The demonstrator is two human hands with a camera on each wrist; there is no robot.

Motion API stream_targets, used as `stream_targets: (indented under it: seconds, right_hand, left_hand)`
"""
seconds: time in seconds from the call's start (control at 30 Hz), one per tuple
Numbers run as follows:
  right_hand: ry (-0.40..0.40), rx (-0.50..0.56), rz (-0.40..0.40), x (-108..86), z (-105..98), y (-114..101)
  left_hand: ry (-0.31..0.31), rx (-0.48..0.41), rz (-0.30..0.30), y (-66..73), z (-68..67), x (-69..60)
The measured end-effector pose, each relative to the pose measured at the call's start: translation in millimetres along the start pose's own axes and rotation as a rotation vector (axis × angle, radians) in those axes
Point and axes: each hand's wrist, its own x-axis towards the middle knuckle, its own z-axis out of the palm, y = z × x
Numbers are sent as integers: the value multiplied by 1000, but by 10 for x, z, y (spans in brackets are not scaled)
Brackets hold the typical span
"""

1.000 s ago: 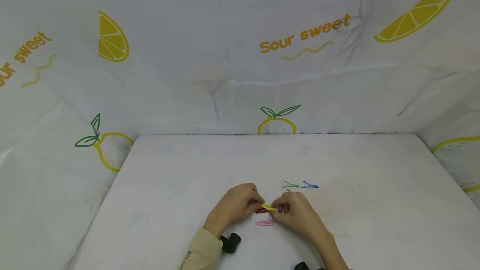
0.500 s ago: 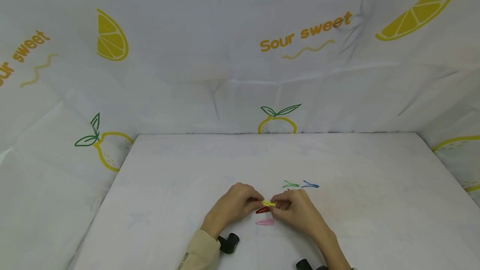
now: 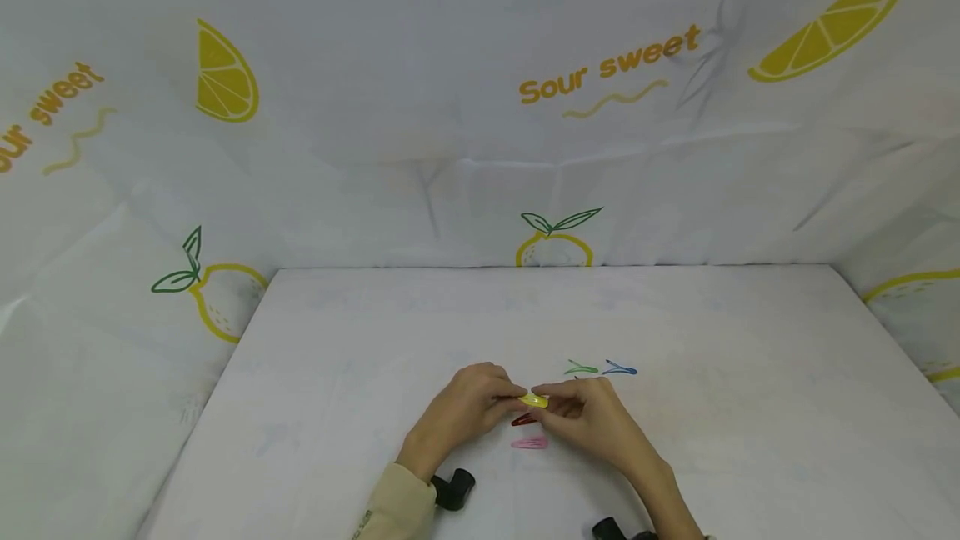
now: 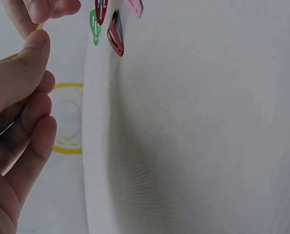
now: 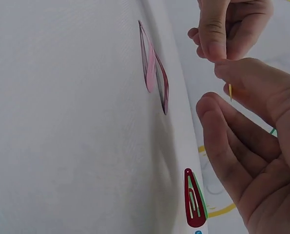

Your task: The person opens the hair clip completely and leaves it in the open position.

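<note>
A yellow snap hair clip is held above the table between both hands. My left hand pinches its left end between thumb and forefinger. The right hand has its thumb and forefinger at the clip's right end. In the right wrist view only a thin edge of the yellow clip shows beside the right thumb. Just below the hands lies a red hair clip, popped open in the left wrist view, partly covered by the right hand. A pink hair clip lies nearer the person.
Beyond the right hand lie a green hair clip and a blue hair clip, both sprung open. Another dark red clip shows in the right wrist view. Black wrist-worn devices sit low over the white table.
Both hands have lifted slightly with the yellow clip, away from the red one. The clip has turned and now shows a smoother, shinier face. The clips on the table have stayed put.
</note>
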Motion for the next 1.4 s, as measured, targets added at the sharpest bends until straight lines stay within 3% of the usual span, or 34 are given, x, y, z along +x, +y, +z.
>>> stream_targets:
  seconds: [0.17,0.37,0.63,0.93,1.2,1.4]
  right_hand:
    - [-11,52,-40,16,-4,-18]
    - [1,84,-32,14,-6,-12]
    - [-27,224,-19,34,17,17]
    - [65,217,26,53,71,33]
    - [165,197,98,86,136,-32]
    - [189,187,107,92,155,-73]
  left_hand:
    - [18,-13,-10,26,-24,-5]
    - [52,-21,8,38,-41,-19]
    - [88,-30,37,26,-43,-25]
    - [108,-41,63,33,-63,-34]
    - [90,-81,45,17,-54,-27]
    - [87,-72,39,13,-58,-17]
